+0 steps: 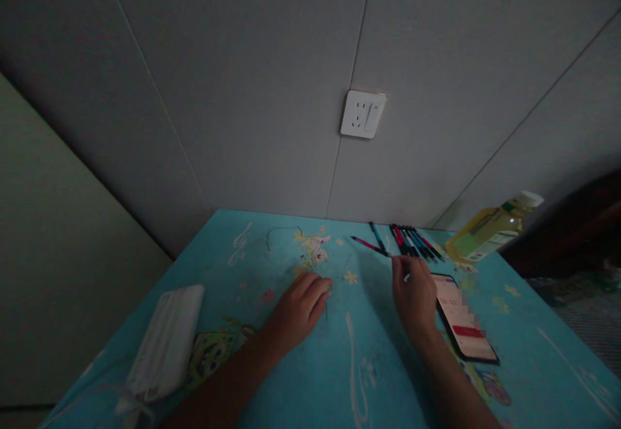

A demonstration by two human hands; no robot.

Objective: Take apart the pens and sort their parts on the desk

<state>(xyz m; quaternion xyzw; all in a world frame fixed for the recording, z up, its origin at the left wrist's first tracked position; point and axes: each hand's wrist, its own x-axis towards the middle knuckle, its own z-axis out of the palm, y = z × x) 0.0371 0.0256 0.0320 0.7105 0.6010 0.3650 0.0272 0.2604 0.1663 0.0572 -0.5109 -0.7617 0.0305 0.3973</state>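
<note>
My right hand is closed in a pinch at the near end of a pink-and-black pen. That pen slants away to the left, low over the blue tablecloth, and its far end is near a teal-and-black pen. Several more pens in red, blue and black lie side by side just beyond the hand. My left hand rests on the cloth at the middle, fingers curled together, with no object showing in it. Its palm side is hidden.
A phone with its screen lit lies right of my right hand. Behind it stands a bottle of yellow liquid. A white power strip or charger-like block with a cable is at left. The patterned tablecloth meets a grey wall with a socket.
</note>
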